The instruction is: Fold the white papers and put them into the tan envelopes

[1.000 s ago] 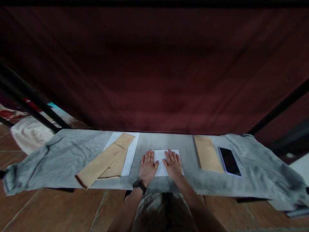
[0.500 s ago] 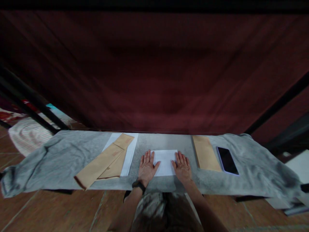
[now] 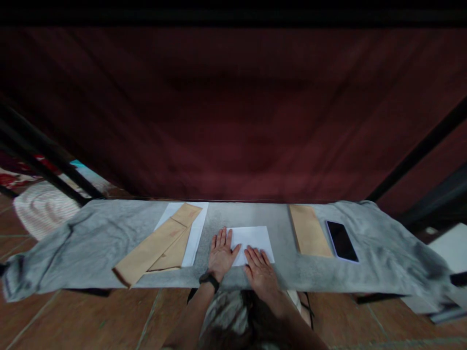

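Note:
A white sheet of paper (image 3: 251, 236), apparently folded, lies flat on the grey cloth in front of me. Over its left edge rests my left hand (image 3: 222, 255), palm down with the fingers stretched out and the thumb reaching onto the paper. My right hand (image 3: 260, 272) lies flat across the paper's near edge, its fingers extended and pointing up and to the left. Neither hand grips anything. Left of my hands are brown paper envelopes (image 3: 156, 248) on top of white sheets (image 3: 199, 228).
A grey cloth (image 3: 109, 233) covers the narrow bench. On the right lie a brown envelope stack (image 3: 312, 233) and a phone (image 3: 342, 241) with a purple edge. A dark red panel (image 3: 233, 121) rises behind the bench, with black metal bars (image 3: 419, 150) at its sides.
My right hand has moved left and nearer to me, from the paper's right edge to its near edge. My left hand has stayed in place.

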### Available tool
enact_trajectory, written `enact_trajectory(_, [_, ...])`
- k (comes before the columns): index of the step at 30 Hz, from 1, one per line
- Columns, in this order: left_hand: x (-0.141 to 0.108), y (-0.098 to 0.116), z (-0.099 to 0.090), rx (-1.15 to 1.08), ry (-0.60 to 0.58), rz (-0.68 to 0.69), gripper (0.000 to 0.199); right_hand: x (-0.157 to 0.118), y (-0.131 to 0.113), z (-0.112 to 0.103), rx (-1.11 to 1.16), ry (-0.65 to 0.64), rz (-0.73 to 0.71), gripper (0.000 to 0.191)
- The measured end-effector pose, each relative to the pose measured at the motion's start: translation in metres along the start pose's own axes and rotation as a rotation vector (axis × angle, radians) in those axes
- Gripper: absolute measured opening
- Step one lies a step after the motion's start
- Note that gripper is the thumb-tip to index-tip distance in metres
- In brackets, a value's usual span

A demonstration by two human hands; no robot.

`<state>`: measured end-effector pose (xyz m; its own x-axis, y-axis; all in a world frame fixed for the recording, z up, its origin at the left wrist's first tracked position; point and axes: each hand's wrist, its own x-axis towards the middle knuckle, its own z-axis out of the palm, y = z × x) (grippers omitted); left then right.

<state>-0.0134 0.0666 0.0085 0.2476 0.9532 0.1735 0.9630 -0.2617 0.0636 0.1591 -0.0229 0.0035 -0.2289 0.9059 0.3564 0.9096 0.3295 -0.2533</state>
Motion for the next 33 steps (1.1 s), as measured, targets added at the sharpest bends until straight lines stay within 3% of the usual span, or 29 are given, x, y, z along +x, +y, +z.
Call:
enact_trajectory(7, [0.0,0.003,-0.004,0.003,0.027,-0.01,0.069,-0.022,0.003,-0.023,-0.01,-0.076,-0.029,0.045])
enact_trajectory(13, [-0.001,0.038,0.001,-0.099,-0.015,0.242,0.055,-0.023,0.0,-0.021,-0.006,-0.057,-0.012,0.041])
enact_trajectory(17, [0.008,0.054,0.009,-0.122,-0.056,0.24,0.059,-0.023,0.002,-0.013,-0.018,-0.073,-0.002,0.039])
enact_trajectory(26, [0.046,0.047,0.013,-0.108,-0.049,0.2,0.058,-0.02,0.003,-0.015,-0.011,-0.097,0.012,0.045])
enact_trajectory(33, [0.028,0.044,0.007,-0.108,-0.06,0.253,0.055,-0.02,0.004,-0.011,0.003,-0.045,0.03,0.044])
